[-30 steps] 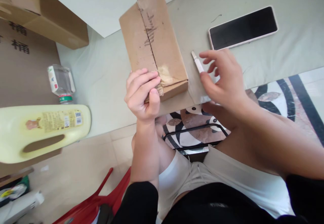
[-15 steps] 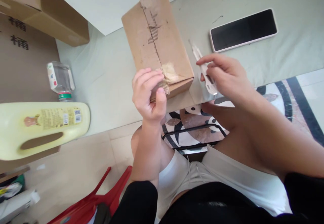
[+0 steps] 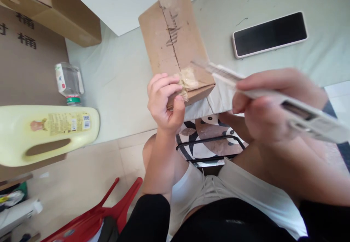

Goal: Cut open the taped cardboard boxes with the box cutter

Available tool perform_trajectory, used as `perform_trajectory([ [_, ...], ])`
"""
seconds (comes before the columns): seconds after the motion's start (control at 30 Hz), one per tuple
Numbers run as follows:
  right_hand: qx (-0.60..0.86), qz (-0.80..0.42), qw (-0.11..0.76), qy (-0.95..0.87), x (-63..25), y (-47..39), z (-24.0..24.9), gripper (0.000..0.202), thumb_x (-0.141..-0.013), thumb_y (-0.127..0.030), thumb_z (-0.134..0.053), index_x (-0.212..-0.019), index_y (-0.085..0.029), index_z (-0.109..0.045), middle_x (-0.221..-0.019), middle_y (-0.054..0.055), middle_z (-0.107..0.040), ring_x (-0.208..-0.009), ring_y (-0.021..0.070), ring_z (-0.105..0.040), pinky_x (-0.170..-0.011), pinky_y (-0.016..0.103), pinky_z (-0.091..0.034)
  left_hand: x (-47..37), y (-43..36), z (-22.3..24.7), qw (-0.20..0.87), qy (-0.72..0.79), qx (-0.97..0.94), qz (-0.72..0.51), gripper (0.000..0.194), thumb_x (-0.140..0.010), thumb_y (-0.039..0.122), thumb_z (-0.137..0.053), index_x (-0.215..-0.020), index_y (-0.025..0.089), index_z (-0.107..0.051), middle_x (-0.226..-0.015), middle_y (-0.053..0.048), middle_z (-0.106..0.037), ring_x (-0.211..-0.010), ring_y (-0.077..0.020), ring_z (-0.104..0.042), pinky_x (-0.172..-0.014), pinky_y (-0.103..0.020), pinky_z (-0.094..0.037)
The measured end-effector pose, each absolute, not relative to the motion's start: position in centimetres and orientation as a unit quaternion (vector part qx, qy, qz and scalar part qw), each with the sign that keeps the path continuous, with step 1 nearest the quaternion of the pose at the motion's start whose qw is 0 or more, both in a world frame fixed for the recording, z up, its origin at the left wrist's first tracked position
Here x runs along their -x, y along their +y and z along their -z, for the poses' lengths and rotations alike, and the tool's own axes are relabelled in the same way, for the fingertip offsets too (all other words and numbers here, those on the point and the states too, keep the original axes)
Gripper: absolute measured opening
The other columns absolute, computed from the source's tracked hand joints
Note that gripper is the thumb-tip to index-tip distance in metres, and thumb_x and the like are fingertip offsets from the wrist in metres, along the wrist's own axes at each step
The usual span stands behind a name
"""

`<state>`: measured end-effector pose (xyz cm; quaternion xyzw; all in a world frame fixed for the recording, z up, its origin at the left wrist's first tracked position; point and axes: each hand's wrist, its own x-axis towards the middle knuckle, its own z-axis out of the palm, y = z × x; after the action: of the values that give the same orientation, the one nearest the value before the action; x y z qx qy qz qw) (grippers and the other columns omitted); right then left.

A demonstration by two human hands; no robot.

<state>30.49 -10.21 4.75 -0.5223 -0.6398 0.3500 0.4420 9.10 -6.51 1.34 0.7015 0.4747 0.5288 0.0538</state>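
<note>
A taped cardboard box (image 3: 188, 45) with dark marks on its top lies tilted on the pale cloth-covered surface. My left hand (image 3: 165, 103) grips its near left corner, fingers over the top and thumb at the near side by the peeling clear tape (image 3: 188, 79). In my right hand (image 3: 262, 107) is a white utility knife (image 3: 314, 119), gripped around its handle and raised close to the camera. Its blade is out and points left, appearing over the right part of the box top; whether it touches the cardboard I cannot tell. Both hand and knife are motion-blurred.
A phone (image 3: 270, 34) lies to the box's right. On the left are a clear bottle (image 3: 70, 79), a yellow jug (image 3: 24, 125) and a larger carton (image 3: 76, 17). A white block-like object (image 3: 131, 1) stands behind the box, and a red stool (image 3: 109, 212) below left.
My right hand has lifted the utility knife up and toward the camera, turning its blade leftward to the box. My left hand keeps its hold. The whole view has shifted slightly.
</note>
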Motion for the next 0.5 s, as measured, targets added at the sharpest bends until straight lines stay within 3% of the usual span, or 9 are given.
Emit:
perform_trajectory([
  [0.17, 0.519, -0.280, 0.425, -0.687, -28.5, -10.1, -5.8, 0.028, -0.095, -0.043, -0.056, -0.114, -0.030, -0.070, -0.083, 0.003, -0.075, -0.088, 0.0209, -0.074, -0.072, 0.031, -0.062, -9.0, -6.3, -1.1, 0.057, 0.426, -0.712, -0.555, 0.028, -0.098, 0.048, -0.046, -0.092, 0.026, -0.063, -0.098, -0.004, -0.071, -0.101, -0.0212, -0.066, -0.108, -0.053, -0.048],
  [0.27, 0.473, -0.210, 0.477, -0.711, -27.7, -9.9, -6.1, 0.017, -0.094, -0.030, -0.057, -0.101, -0.026, -0.073, -0.088, 0.001, -0.078, -0.080, 0.0151, -0.075, -0.071, 0.025, -0.062, -9.0, -6.3, -1.1, 0.064, 0.410, -0.714, -0.563, 0.024, -0.098, 0.045, -0.048, -0.094, 0.027, -0.064, -0.099, -0.004, -0.071, -0.101, -0.0213, -0.065, -0.108, -0.053, -0.047],
  [0.5, 0.437, -0.226, 0.476, -0.729, -27.3, -10.0, -6.3, 0.017, -0.094, -0.019, -0.056, -0.101, -0.017, -0.072, -0.101, 0.002, -0.079, -0.086, 0.0105, -0.076, -0.079, 0.017, -0.060, -8.9, -6.5, -1.1, 0.130, 0.446, -0.698, -0.546, 0.038, -0.096, 0.061, -0.046, -0.090, 0.027, -0.062, -0.099, -0.005, -0.070, -0.105, -0.0238, -0.065, -0.116, -0.057, -0.041],
])
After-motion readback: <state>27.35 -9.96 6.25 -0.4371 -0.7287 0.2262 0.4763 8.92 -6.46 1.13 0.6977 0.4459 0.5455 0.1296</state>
